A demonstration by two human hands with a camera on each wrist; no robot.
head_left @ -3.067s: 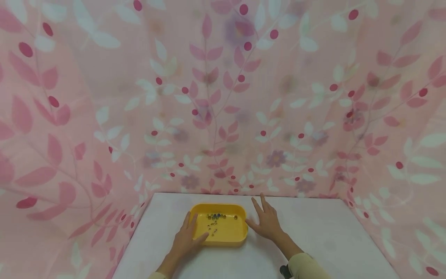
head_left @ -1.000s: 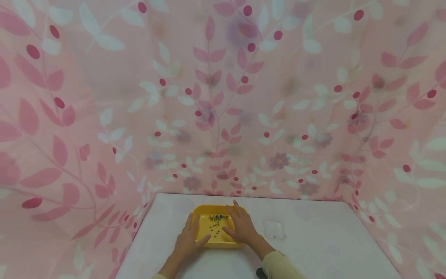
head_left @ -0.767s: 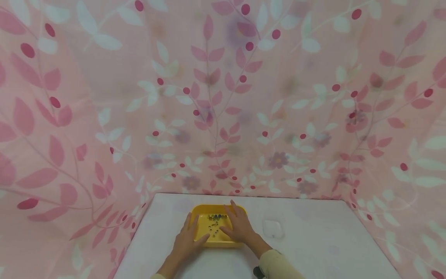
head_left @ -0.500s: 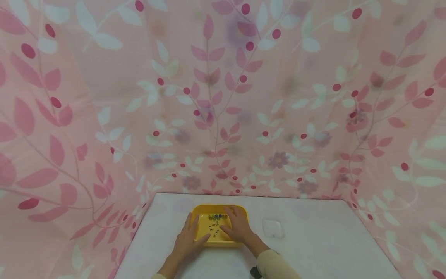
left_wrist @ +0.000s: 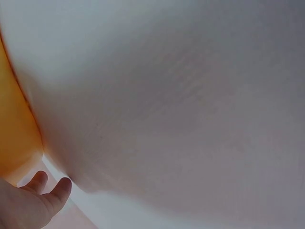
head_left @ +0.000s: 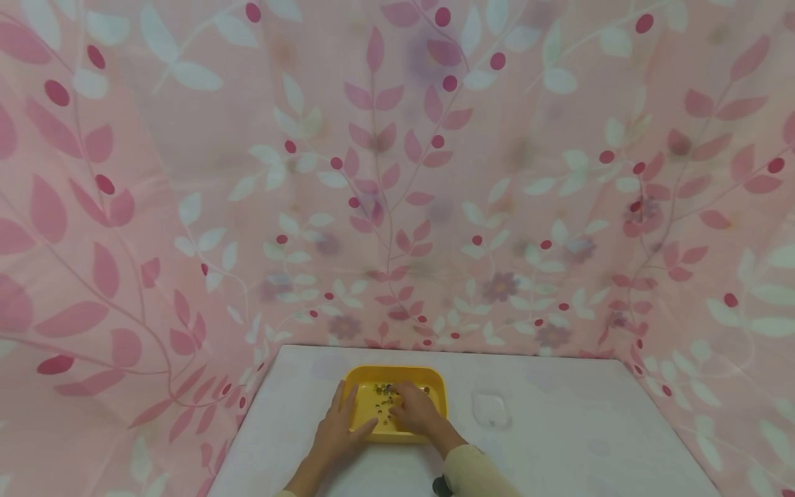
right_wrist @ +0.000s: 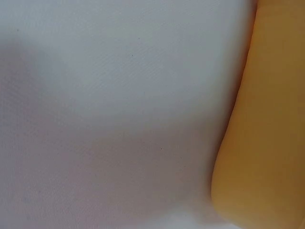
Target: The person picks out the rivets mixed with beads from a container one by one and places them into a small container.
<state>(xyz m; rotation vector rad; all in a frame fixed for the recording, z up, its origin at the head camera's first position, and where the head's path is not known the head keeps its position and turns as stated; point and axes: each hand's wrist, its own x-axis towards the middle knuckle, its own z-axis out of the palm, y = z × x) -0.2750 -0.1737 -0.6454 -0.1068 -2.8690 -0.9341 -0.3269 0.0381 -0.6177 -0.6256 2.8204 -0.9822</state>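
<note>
A yellow tray (head_left: pixel 395 437) stands on the white table. Inside it, toward the back, several glass marbles (head_left: pixel 380 390) lie in a cluster, with smaller shiny beads (head_left: pixel 384 412) scattered in front. My left hand (head_left: pixel 335 429) rests at the tray's left side, fingers spread and thumb over the front rim; in the left wrist view two fingertips of that hand (left_wrist: pixel 28 205) show by the tray wall (left_wrist: pixel 16 119). My right hand (head_left: pixel 417 411) reaches into the tray with bent fingers at the marbles. Whether it pinches one is too small to tell.
On the table to the right of the tray lies a small clear plastic dish or lid (head_left: pixel 491 410). One marble (head_left: pixel 426 391) sits apart near the tray's right wall. A pink leaf-patterned curtain (head_left: pixel 397 207) hangs behind and at both sides.
From the tray's right side, my right hand has moved left over the tray, bringing the clear dish into view. Since half a second ago its fingers have bent down toward the marbles. Left hand stays.
</note>
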